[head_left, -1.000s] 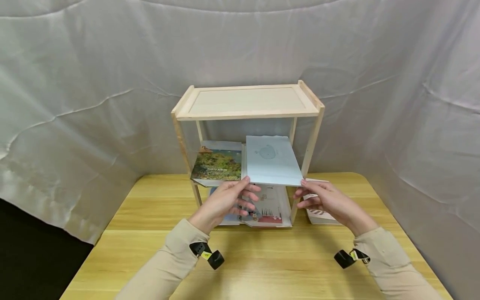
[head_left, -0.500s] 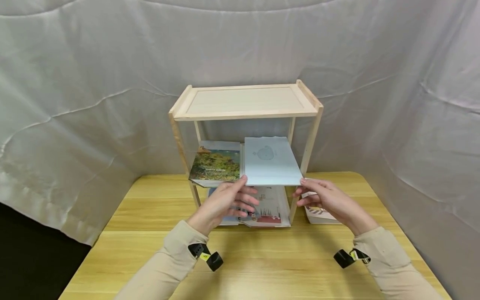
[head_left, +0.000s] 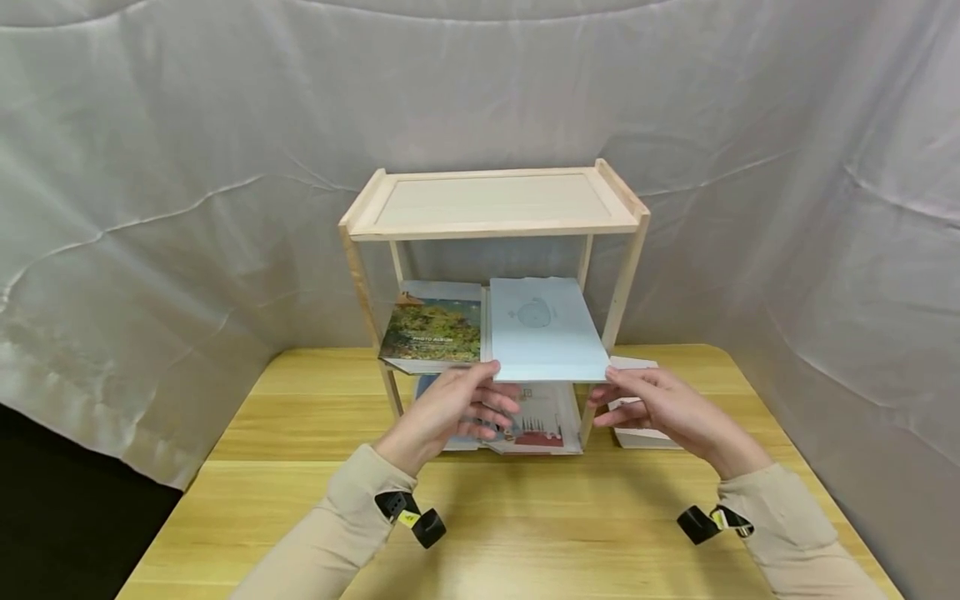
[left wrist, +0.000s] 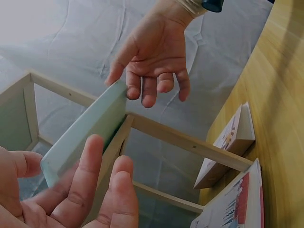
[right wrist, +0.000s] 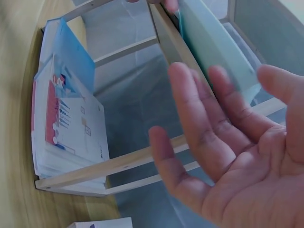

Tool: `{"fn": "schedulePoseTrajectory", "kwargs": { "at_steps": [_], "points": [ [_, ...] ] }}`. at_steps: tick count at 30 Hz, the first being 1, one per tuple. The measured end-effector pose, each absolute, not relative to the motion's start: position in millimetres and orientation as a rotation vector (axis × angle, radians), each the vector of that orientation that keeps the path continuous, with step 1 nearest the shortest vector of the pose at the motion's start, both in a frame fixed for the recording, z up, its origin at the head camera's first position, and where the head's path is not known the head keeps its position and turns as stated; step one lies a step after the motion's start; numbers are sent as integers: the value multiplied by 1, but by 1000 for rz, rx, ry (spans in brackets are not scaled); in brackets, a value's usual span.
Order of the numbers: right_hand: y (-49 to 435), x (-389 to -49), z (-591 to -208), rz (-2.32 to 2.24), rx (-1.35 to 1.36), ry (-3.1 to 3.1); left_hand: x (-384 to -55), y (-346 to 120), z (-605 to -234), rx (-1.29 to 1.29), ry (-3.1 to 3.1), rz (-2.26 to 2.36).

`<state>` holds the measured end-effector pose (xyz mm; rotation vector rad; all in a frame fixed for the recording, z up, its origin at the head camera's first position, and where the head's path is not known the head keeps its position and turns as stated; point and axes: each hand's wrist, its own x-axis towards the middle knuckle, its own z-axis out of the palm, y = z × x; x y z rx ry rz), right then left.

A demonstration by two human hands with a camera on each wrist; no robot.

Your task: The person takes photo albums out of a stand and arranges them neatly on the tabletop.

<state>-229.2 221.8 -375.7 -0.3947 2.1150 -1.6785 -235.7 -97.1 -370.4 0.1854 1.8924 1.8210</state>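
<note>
A pale blue book (head_left: 549, 333) with a faint round drawing on its cover lies flat, partly in the middle level of a wooden shelf (head_left: 495, 202). Its front edge juts out toward me. My left hand (head_left: 453, 408) pinches its front left corner, thumb on top and index finger below. At the front right corner, my right hand (head_left: 667, 410) grips in the same way, its other fingers spread loosely, as the right wrist view shows. Beside it on that level lies a photo album (head_left: 435, 329) with a garden picture on its cover.
Below, on the shelf's bottom level, are a white book (head_left: 542, 425) with red print and a blue book (right wrist: 71, 52). Another white book (left wrist: 232, 137) stands on the wooden table (head_left: 525, 533), right of the shelf. Grey curtains (head_left: 480, 83) hang behind and at both sides.
The pale blue book has come slightly toward me and a little to the right, both hands moving with it. The album and shelf stay where they were.
</note>
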Motion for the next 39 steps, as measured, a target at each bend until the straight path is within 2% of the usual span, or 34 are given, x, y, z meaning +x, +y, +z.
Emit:
{"fn": "schedulePoseTrajectory", "kwargs": {
  "at_steps": [11,39],
  "points": [
    [218,-232,-375,-1604,-315,2203,-234,-97,-368,197,1908,1830],
    [220,-221,-362,-1662,-364,2169,-222,-95,-360,196,1852,1885]
  ]
}}
